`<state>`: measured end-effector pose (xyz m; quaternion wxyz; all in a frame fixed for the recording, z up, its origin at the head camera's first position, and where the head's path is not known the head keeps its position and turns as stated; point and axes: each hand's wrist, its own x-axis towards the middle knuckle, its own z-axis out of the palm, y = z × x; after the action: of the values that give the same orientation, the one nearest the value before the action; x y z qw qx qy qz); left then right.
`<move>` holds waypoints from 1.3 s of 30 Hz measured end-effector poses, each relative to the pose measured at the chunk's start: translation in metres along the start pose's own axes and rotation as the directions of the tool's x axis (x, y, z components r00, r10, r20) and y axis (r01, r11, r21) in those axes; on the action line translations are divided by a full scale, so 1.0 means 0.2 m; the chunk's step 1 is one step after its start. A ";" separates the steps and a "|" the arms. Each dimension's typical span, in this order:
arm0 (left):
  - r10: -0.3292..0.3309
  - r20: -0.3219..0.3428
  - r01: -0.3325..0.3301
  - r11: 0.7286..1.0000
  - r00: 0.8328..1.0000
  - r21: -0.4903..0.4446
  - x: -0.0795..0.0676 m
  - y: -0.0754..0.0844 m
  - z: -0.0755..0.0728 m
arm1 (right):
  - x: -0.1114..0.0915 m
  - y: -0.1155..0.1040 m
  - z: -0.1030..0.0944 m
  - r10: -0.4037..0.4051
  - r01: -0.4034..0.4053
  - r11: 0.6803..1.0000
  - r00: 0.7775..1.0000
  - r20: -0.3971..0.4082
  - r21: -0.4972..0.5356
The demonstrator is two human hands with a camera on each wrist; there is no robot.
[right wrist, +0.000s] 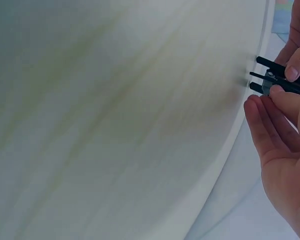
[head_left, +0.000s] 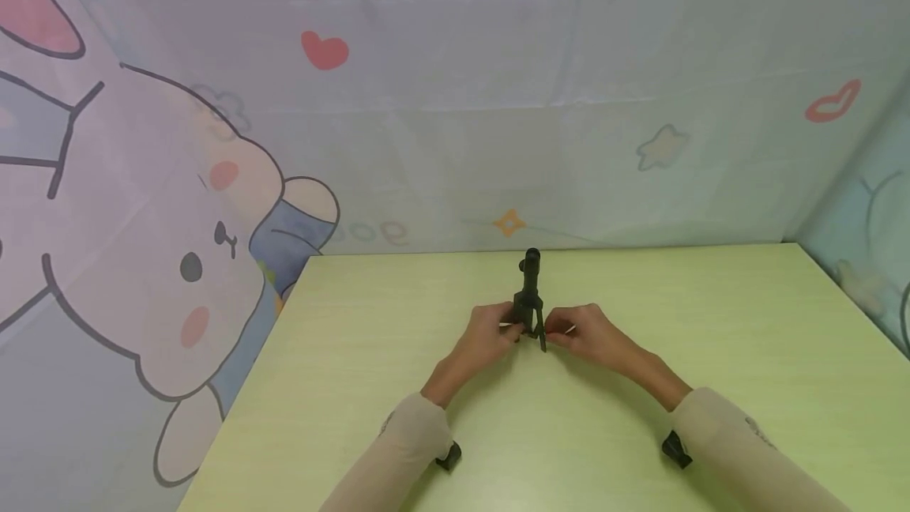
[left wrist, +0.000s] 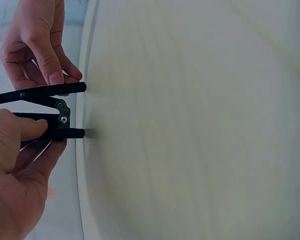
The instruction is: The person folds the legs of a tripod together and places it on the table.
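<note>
A black mini tripod (head_left: 529, 291) stands upright near the middle of the table, its legs partly spread. My left hand (head_left: 492, 333) grips it low on its left side; in the left wrist view the thumb lies along a lower leg (left wrist: 72, 133) with fingers beneath. My right hand (head_left: 588, 332) pinches the leg on the right side between thumb and fingers. The right wrist view shows that hand's thumb over the tripod legs (right wrist: 262, 61) and its fingers below them. A hinge joint (left wrist: 63, 119) shows between the legs in the left wrist view.
The pale yellow-green table (head_left: 398, 291) runs back to a printed cloth backdrop (head_left: 462, 46) with a rabbit, hearts and a star. Another cloth side (head_left: 874, 164) rises at the right. Black wrist straps (head_left: 449, 457) show below both sleeves.
</note>
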<state>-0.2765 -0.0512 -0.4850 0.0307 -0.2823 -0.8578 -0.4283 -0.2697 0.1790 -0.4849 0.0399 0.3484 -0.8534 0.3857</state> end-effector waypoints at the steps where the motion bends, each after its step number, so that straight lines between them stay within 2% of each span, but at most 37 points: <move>1: -0.005 0.004 0.005 1.000 1.000 -0.002 0.00 0.00 0.00 | 0.00 0.00 0.00 0.004 -0.004 1.000 1.000 0.014 0.009; 13: -0.029 0.017 0.029 1.000 0.999 0.000 -0.02 -0.01 0.00 | -0.01 -0.02 0.01 0.019 -0.022 0.999 0.996 0.084 0.032; 24: -0.062 0.060 0.055 0.993 0.996 0.104 -0.01 0.01 0.02 | -0.01 0.00 0.00 -0.029 0.031 0.999 0.998 0.060 -0.029; 33: -0.051 0.099 0.036 0.988 0.994 0.150 0.01 0.03 0.02 | 0.00 -0.04 0.02 -0.049 0.055 0.996 0.995 0.085 -0.066; 39: -0.056 0.099 0.041 0.987 0.994 0.153 0.00 0.04 0.01 | 0.00 -0.05 0.03 -0.046 0.053 0.994 0.996 0.076 -0.095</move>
<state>-0.2723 -0.0457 -0.4808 -0.0026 -0.2799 -0.8949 -0.3477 -0.2618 0.1708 -0.4818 0.0348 0.3810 -0.8632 0.3295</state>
